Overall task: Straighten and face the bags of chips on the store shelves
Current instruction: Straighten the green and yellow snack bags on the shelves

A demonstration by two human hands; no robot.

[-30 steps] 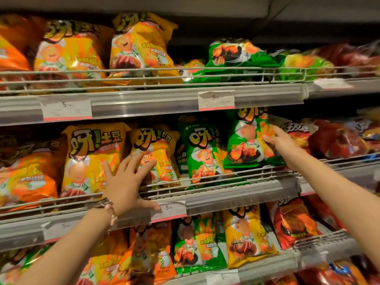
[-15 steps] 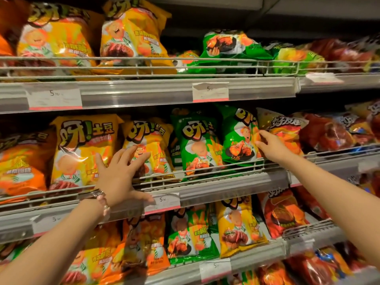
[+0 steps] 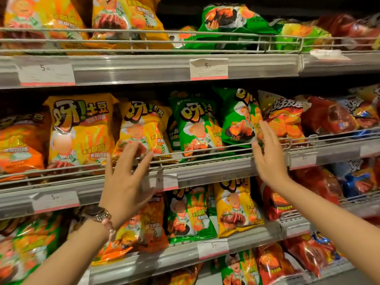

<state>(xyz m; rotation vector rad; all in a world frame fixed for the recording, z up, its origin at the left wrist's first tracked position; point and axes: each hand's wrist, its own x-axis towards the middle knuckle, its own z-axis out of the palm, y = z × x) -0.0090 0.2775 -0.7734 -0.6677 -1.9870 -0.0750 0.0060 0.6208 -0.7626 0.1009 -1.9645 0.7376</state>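
Tilted green bag (image 3: 239, 118) just left of right hand (image 3: 267, 155); fingers straight, together; left hand (image 3: 125, 182) farther, fingers spread.

We face tiered grey store shelves (image 3: 236, 65), each fronted by a white wire rail (image 3: 205, 33). Paper price tags (image 3: 208, 68) with pink lower edges sit in the clear strips. Behind the top shelf we see a dark recess (image 3: 178, 15).

We are seeing warm, dim light — glare glinting off glossy bags (image 3: 144, 128), edges blurring and bending.
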